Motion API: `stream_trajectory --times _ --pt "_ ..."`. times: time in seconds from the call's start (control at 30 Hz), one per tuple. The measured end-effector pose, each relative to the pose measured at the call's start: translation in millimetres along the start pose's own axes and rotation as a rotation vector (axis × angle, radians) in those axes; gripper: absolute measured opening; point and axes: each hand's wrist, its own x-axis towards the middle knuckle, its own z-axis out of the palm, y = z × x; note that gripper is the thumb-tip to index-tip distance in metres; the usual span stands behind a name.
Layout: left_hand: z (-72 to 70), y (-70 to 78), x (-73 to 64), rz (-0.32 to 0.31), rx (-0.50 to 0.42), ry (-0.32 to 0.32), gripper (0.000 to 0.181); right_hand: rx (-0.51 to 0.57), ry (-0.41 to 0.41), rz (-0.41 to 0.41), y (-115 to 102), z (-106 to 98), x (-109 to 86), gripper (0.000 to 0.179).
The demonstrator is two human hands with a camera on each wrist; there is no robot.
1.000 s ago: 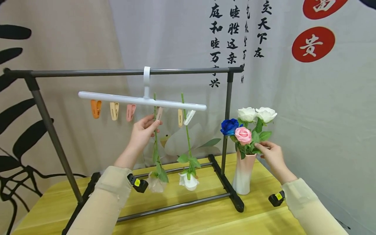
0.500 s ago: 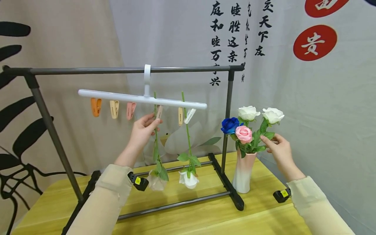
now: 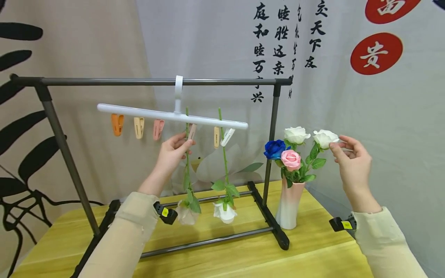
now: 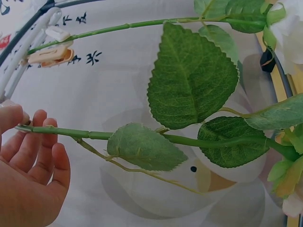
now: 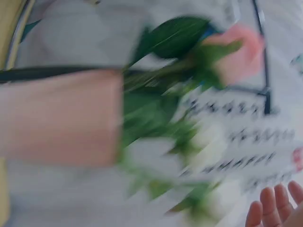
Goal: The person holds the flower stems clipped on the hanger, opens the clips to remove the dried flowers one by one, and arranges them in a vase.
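In the head view, a person's left hand pinches a dusty-pink plastic clip beside the green stem of an upside-down blush rose, beneath a straight white hanger on a dark metal rack. The right hand, well apart from the left, is at the edge of an upright white rose, its fingers loosely bent; whether they touch is unclear. The rose stands in a pink-to-white vase on the yellow wood-grain table.

From the left wrist, thumb and fingers meet at the stem's end; another stem runs to a beige plastic clip.

From the right wrist, vase and blooms are blurred, relaxed fingers in the lower right corner.
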Motion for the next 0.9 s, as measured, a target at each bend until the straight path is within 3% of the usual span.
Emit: stream_trajectory --times 0.17,0.3,0.5,0.6,0.7,0.8,0.9 --pt "0.9 -0.1 -1.3 0.008 -0.004 0.006 0.052 -0.008 -0.086 -0.229 -42.9 26.9 -22.6 0.025" --pt "2.0 -0.3 -1.3 0.014 -0.019 0.009 0.05 0.08 -0.265 -0.37 -71.6 58.0 -49.7 0.021" --pt "5.9 0.8 -0.4 0.023 -0.036 0.018 0.047 0.078 -0.584 -0.416 -81.8 121.5 -80.2 0.021" --pt "8.0 -1.6 -1.8 0.023 -0.039 0.021 0.046 0.066 -0.72 -0.329 -72.5 155.2 -89.1 0.023" --pt "9.4 -4.6 -3.6 0.032 -0.045 0.02 0.046 0.088 -0.824 -0.165 -58.2 185.9 -94.2 0.03" --pt "10.8 -7.4 -5.4 0.042 -0.046 0.018 0.045 0.137 -0.876 0.018 -47.7 211.2 -97.3 0.039" --pt "12.4 -8.2 -6.6 0.049 -0.042 0.021 0.041 0.197 -0.877 0.157 -45.8 230.4 -99.3 0.047"
